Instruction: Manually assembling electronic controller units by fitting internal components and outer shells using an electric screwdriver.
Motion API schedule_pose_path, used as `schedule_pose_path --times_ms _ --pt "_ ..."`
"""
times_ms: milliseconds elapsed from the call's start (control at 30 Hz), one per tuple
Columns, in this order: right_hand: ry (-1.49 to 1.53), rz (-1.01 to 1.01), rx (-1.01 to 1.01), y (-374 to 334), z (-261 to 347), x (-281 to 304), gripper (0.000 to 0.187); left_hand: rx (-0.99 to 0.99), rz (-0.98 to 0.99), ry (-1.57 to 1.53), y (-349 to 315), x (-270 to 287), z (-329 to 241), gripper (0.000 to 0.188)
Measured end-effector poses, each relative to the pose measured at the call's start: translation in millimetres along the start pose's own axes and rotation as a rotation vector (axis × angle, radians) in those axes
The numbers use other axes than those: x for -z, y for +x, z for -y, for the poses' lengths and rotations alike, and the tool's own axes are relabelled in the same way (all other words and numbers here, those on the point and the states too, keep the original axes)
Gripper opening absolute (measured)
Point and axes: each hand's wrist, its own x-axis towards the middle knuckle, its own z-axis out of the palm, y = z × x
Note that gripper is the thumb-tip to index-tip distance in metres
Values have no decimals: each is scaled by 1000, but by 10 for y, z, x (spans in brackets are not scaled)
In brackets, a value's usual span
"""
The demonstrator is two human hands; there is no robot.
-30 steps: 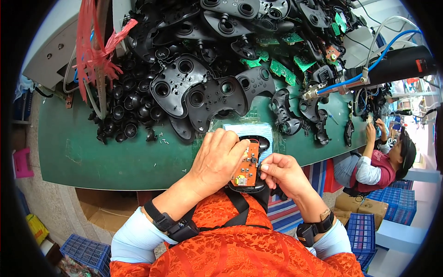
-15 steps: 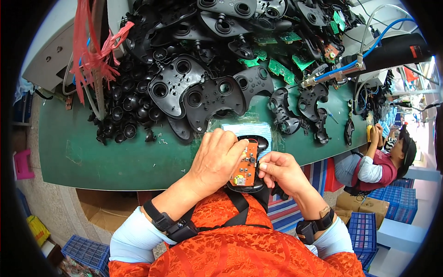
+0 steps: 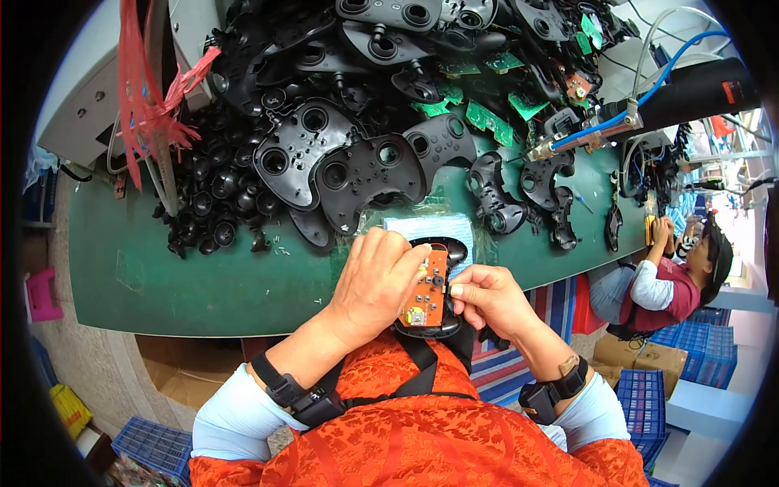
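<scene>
A person in bright orange clothes (image 3: 406, 434) works at the near edge of a green desk (image 3: 178, 292). An orange board (image 3: 424, 296) with small parts on it sits in a black shell (image 3: 454, 248), right at the near edge, and the low end of the shell seems to poke out over the person's lap. The left hand (image 3: 365, 280) holds the left side of the board and shell, with bent fingers close together. The right hand (image 3: 491, 300) is at the right side of the board, with thumb and first finger pinched tight; the picture does not show whether a tiny thing is between them. A blue and white cloth (image 3: 445, 228) lies just past the shell. Farther in, two big black covers with round holes (image 3: 369, 180) overlap. To their left is a heap of little round black caps (image 3: 219, 188), and small pale bits (image 3: 281, 249) lie near it. Toward the far edge, more black covers pile up with green boards (image 3: 488, 123). Over the right part of the desk hangs a black tool (image 3: 690, 91) with a blue hose. Near the right end, another person in a dark red top (image 3: 673, 296) sits with both hands raised.
</scene>
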Motion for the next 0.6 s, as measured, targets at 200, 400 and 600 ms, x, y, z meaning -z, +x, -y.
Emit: schedule_pose_path --times_ms 200,400,600 --pt "-6 -90 68 -62 -36 -112 11 -5 32 27 12 28 -3 41" --pt "-136 -169 228 -143 -130 -178 10 -10 32 77 6 47 -23 41" --pt "-288 -242 245 -190 -18 -282 8 3 36 73 14 66 -29 41"
